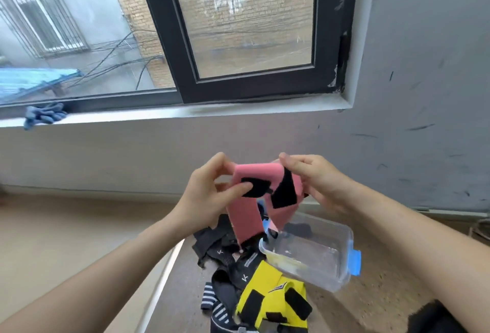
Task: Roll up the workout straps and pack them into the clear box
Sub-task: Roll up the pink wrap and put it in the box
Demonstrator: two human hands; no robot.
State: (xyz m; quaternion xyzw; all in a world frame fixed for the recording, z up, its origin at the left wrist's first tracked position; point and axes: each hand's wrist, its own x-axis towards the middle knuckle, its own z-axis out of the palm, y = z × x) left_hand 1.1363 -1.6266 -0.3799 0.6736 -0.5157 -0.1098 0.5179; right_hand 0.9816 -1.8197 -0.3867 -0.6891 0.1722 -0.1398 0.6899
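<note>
A pink strap (244, 216) with black hook-and-loop patches hangs in the air in front of me, folded over at its top. My left hand (209, 195) pinches its left top end, thumb on a black patch. My right hand (315, 181) pinches the right top end. Below them, the clear box (315, 261) with blue clips stands on the table, tilted toward me, with something dark at its far end. A heap of straps lies left of the box: black ones (222, 248), a yellow one (267, 295) and a striped one (212, 303).
The table (371, 298) has a speckled brown top and a pale left edge. Behind it are a grey wall and a window sill with a blue cloth (43, 115) on it. A dark object (434, 319) sits at the lower right.
</note>
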